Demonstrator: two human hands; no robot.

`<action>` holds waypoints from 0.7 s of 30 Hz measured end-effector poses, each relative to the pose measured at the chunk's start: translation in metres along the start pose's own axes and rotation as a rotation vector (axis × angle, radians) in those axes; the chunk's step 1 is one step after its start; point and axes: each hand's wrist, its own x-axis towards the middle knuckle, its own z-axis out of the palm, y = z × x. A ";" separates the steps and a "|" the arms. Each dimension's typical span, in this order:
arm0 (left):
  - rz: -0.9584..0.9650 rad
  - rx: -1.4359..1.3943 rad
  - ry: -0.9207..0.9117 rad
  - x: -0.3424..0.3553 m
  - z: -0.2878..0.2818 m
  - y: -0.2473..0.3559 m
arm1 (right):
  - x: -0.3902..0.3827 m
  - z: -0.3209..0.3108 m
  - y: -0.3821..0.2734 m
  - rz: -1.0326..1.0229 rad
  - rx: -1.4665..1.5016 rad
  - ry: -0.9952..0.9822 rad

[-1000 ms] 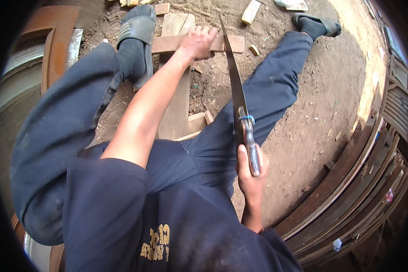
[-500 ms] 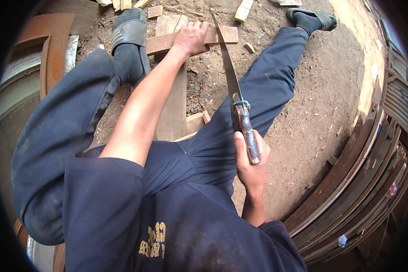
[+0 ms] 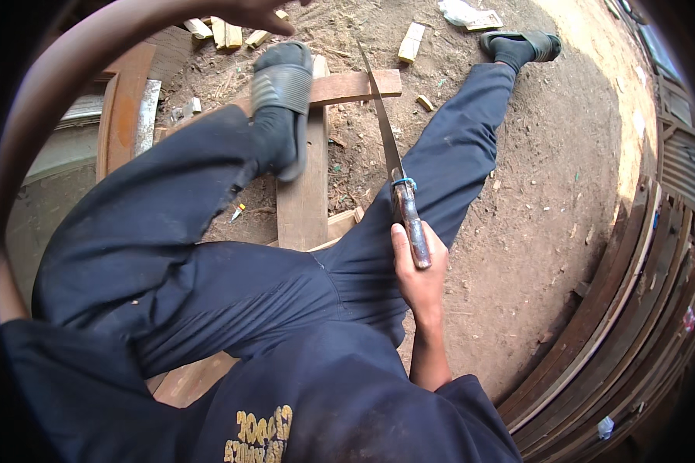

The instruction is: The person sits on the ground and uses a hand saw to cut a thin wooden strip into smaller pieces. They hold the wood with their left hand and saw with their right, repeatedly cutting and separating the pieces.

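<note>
My right hand is closed around the dark, worn handle of a handsaw, which has blue cord tied where the blade begins. The blade points away from me, and its far part crosses the right end of a reddish wooden strip. That strip lies across a wider plank. My left foot, in a grey slide sandal, rests over the strip and hides part of it. Raised at the top edge, my left hand is partly cut off; its visible fingers are apart and hold nothing.
Several wood offcuts lie on the dirt ground beyond the strip. A white plastic bag is near my right foot. Long stacked boards line the right side. A brown wooden frame stands at the left.
My left hand has let go of the wooden strip and swung up and left. My left foot has moved right onto the strip. The right hand still holds the saw, slightly nearer the strip.
</note>
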 end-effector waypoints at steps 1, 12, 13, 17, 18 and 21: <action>-0.003 0.098 0.081 -0.023 -0.008 -0.007 | 0.001 -0.001 0.003 0.003 0.014 0.001; -0.607 -0.827 0.299 0.019 0.301 -0.078 | 0.002 -0.007 -0.005 0.095 -0.017 0.031; -0.611 -0.864 0.289 0.028 0.329 -0.069 | -0.003 -0.009 -0.001 0.159 0.047 0.053; -0.776 -0.708 0.244 0.038 0.352 -0.036 | -0.015 -0.018 0.001 0.100 0.049 0.076; -0.751 -0.720 0.246 0.036 0.347 -0.037 | -0.010 -0.017 -0.007 0.103 0.078 0.062; -0.695 -0.737 0.247 0.038 0.343 -0.044 | 0.022 0.002 -0.005 0.102 0.168 0.038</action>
